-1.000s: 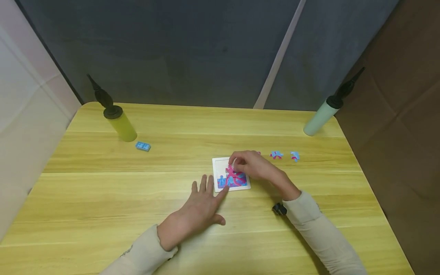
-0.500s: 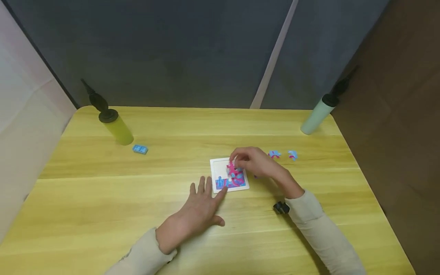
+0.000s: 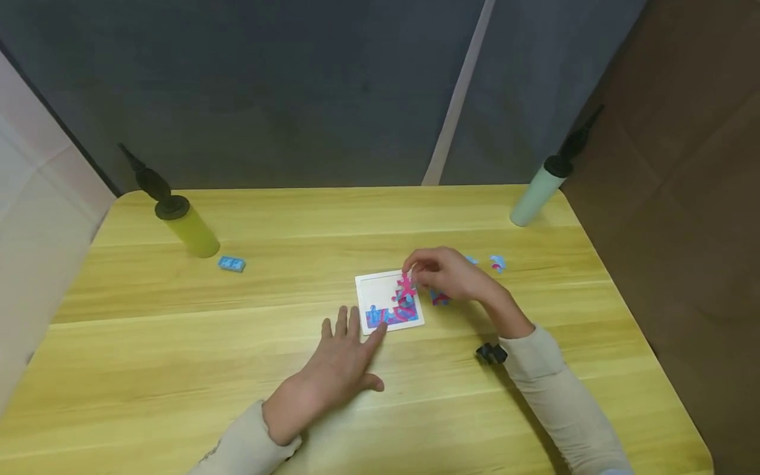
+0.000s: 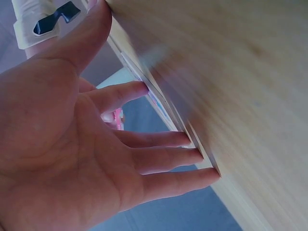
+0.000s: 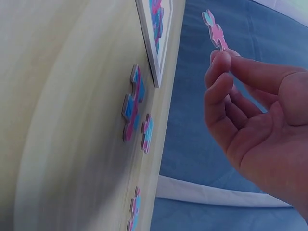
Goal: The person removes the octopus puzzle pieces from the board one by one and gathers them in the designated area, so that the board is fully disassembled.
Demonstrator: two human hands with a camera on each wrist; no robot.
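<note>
A white square puzzle tray [image 3: 374, 290] lies mid-table, with blue, purple and pink pieces joined along its near edge and up the right side. My right hand [image 3: 451, 272] pinches a pink puzzle piece [image 5: 216, 32] between thumb and fingertips; the right wrist view shows it raised off the table. From the head view, the pink piece overlaps the tray's upper right part. My left hand [image 3: 332, 369] is spread with straight fingers, fingertips down by the tray's near left corner, the index finger touching its near edge. In the left wrist view, the palm [image 4: 82, 154] shows.
Loose puzzle pieces lie right of the tray: one close by [image 5: 132, 103], others farther back, including a blue-and-pink piece [image 3: 497, 263]. A blue block [image 3: 231, 264] and a yellow-green hand pump [image 3: 192, 231] stand left. A pale green hand pump [image 3: 537, 194] stands back right.
My right hand has moved the pink piece rightward relative to the tray, towards its upper right part. My left hand keeps its place by the tray. The head view has shifted slightly.
</note>
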